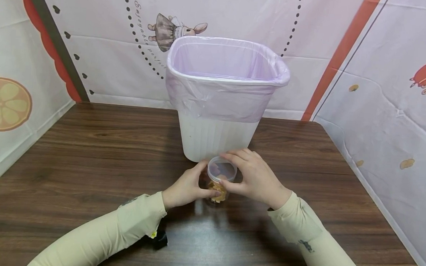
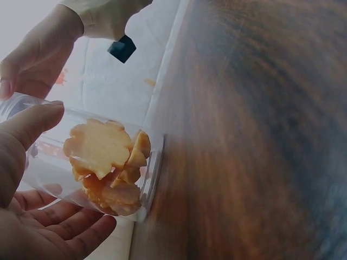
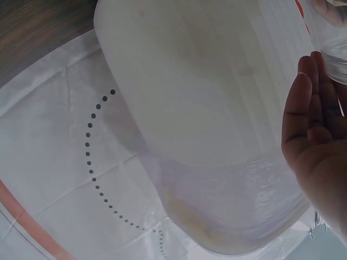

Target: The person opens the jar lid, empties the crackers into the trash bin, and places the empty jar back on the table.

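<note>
A clear plastic jar (image 1: 225, 196) stands upright on the table, with a clear round lid (image 1: 222, 168) on top. Flower-edged cookies (image 2: 100, 147) lie in its lower part. From the left, my left hand (image 1: 185, 188) holds the jar's side, thumb at the near side and fingers at the far side. My right hand (image 1: 257, 176) grips the lid's rim from the right, with the thumb in front and fingers behind. In the right wrist view only part of the right hand (image 3: 320, 124) shows, at the lid's edge.
Just behind the jar stands a tall white bin (image 1: 216, 137), lined with a pale purple bag (image 1: 222, 99). The brown wooden table (image 1: 88, 162) is enclosed by printed cloth (image 1: 129, 76) at the back and sides. A small black object (image 1: 161, 240) shows beneath the left sleeve.
</note>
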Available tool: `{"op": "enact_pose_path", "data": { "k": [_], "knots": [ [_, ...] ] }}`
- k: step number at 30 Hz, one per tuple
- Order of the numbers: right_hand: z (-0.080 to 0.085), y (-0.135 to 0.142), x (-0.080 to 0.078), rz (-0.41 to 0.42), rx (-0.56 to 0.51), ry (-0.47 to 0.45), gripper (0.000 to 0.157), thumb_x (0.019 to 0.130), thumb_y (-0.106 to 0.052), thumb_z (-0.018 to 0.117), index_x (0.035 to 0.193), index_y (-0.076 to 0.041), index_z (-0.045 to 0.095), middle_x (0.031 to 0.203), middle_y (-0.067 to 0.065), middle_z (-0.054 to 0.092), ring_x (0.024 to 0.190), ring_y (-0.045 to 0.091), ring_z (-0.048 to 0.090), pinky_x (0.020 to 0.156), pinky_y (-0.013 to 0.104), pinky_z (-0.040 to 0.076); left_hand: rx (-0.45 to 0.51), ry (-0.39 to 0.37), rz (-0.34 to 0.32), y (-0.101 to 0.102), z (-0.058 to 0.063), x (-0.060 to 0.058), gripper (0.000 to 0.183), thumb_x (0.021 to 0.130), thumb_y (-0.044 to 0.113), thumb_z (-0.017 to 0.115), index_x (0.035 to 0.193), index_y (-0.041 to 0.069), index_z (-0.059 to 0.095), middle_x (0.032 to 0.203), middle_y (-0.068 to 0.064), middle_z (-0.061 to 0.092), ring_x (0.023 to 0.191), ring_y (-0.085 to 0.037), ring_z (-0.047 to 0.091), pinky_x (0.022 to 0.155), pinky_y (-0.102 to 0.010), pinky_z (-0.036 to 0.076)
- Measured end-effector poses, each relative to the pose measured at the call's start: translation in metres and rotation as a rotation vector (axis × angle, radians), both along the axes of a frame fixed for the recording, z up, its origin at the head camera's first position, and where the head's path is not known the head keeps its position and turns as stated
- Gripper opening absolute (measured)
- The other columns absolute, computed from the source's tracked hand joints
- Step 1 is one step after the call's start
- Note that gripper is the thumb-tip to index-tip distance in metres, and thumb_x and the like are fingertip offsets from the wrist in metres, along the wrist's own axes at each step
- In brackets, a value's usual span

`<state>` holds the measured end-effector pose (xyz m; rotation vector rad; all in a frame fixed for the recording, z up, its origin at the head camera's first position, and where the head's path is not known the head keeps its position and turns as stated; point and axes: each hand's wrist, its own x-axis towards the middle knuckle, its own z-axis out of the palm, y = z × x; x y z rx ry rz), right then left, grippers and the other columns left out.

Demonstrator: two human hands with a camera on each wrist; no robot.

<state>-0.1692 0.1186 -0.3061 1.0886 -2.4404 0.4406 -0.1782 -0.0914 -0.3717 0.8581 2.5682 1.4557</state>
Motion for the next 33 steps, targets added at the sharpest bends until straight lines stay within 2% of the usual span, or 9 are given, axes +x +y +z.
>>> {"op": "enact_pose_path", "data": {
  "k": [11,20,23,28,33],
  "knots": [
    [-0.0011,0.0017,-0.0032,0.054,-0.019,-0.058,0.051,0.079,-0.031,0.072,0.122,-0.007,0.062,0.118,0.006,0.064,0.111,0.021,0.058,0.095,0.038,0.048,-0.01,0.005,-0.002,-0.0003,-0.0006,0.0002,0.067,0.078,0.024,0.08,0.133,0.012,0.044,0.12,-0.003,0.062,0.107,-0.017,0.06,0.092,-0.033,0.048],
    [-0.0035,0.0017,-0.0066,0.086,-0.017,-0.041,0.05,0.081,-0.034,0.068,0.122,-0.007,0.062,0.118,0.006,0.064,0.11,0.021,0.057,0.094,0.038,0.048,-0.006,0.007,-0.006,-0.0007,-0.0006,0.0003,0.069,0.078,0.025,0.08,0.135,0.013,0.043,0.121,-0.002,0.062,0.108,-0.017,0.06,0.093,-0.033,0.048],
    [-0.0034,-0.0003,-0.0049,0.062,-0.026,-0.035,0.052,0.082,-0.039,0.068,0.123,-0.008,0.062,0.118,0.006,0.064,0.109,0.021,0.057,0.092,0.038,0.048,-0.006,0.006,-0.004,-0.0011,-0.0003,0.0009,0.069,0.078,0.026,0.08,0.135,0.014,0.043,0.122,-0.002,0.062,0.109,-0.017,0.059,0.093,-0.034,0.048],
    [-0.0036,-0.0026,-0.0015,-0.022,-0.024,-0.031,0.059,0.08,-0.045,0.07,0.125,-0.008,0.061,0.116,0.006,0.063,0.107,0.022,0.056,0.092,0.04,0.048,0.0,-0.001,-0.01,-0.0013,0.0006,0.0016,0.069,0.079,0.027,0.08,0.136,0.013,0.043,0.123,-0.003,0.061,0.11,-0.018,0.06,0.093,-0.034,0.048],
    [-0.0035,-0.0037,0.0006,-0.096,-0.032,-0.003,0.061,0.076,-0.05,0.073,0.119,-0.008,0.064,0.107,0.006,0.064,0.098,0.022,0.057,0.087,0.038,0.049,0.002,-0.014,-0.012,-0.0013,0.0014,0.0021,0.068,0.079,0.027,0.079,0.135,0.014,0.043,0.123,-0.003,0.062,0.109,-0.018,0.06,0.093,-0.033,0.048]
  ]
}}
